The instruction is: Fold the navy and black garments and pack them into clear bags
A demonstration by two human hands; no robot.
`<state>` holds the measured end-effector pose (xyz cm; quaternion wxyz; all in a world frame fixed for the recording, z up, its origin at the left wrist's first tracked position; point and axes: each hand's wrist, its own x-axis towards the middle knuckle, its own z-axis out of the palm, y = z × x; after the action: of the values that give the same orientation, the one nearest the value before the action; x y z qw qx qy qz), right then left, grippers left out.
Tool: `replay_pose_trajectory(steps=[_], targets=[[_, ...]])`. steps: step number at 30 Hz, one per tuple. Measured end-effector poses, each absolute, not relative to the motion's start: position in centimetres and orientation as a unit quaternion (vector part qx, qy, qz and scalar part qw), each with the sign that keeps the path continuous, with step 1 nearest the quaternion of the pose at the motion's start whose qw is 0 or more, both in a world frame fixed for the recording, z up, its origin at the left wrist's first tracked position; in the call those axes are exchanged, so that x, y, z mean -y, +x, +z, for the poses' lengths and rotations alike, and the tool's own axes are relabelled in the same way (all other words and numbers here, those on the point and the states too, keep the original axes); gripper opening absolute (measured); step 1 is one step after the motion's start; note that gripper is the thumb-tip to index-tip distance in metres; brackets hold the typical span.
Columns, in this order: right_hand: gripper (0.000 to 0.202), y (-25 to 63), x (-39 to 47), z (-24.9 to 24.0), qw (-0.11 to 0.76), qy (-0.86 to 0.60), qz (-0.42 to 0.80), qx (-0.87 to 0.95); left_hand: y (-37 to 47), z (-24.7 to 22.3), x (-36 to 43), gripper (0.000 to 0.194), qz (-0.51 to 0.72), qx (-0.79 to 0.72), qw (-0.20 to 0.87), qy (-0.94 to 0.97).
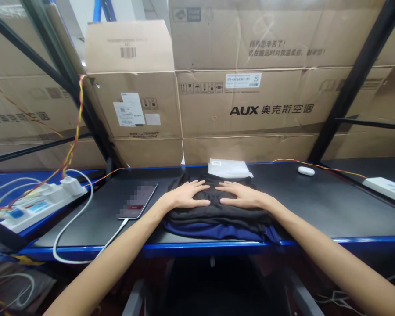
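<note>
Resting hands (191,194) (239,194) palm-down on cloth (217,216)

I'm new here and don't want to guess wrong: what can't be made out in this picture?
All in the head view:
- Palms of the left hand and right hand: turned down, out of sight.
- Folded black cloth: partly covered by both hands.
- Screen of the dark flat smartphone: blurred into blocks.
- Label on the flat white packet: too small.
- White plastic power strip: cut off by the right edge.
</note>
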<state>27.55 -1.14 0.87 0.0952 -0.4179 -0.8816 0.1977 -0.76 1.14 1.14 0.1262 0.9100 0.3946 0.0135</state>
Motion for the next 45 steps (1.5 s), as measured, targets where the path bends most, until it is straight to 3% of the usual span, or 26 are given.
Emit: replay_pose_trajectory(steps=[17,23,28,33,37,45], targets=[[0.074,27.5,1.3,1.1,0.105,-0.418,0.206,0.878,-0.6,1.2,-1.1,0.083,0.02,-0.4,0.132,0.907],[0.065,28.1,0.8,0.5,0.145,-0.414,0.216,0.872,-0.6,1.4,-1.1,0.081,0.03,-0.399,0.143,0.905],[0.043,29.1,-0.3,0.4,0.223,-0.393,0.166,0.877,-0.1,2.1,-1.5,0.062,0.076,-0.404,0.138,0.901],[0.03,30.6,-1.8,-0.1,0.277,-0.447,0.025,0.85,1.7,3.2,-2.8,0.048,0.088,-0.449,0.054,0.888],[0.034,31.5,-2.6,-0.9,0.236,-0.527,-0.05,0.815,3.3,3.4,-4.5,0.05,0.075,-0.492,-0.005,0.867],[0.022,31.3,-1.7,0.4,0.155,-0.621,-0.035,0.768,4.2,1.9,-5.7,0.036,0.093,-0.507,-0.055,0.855]])
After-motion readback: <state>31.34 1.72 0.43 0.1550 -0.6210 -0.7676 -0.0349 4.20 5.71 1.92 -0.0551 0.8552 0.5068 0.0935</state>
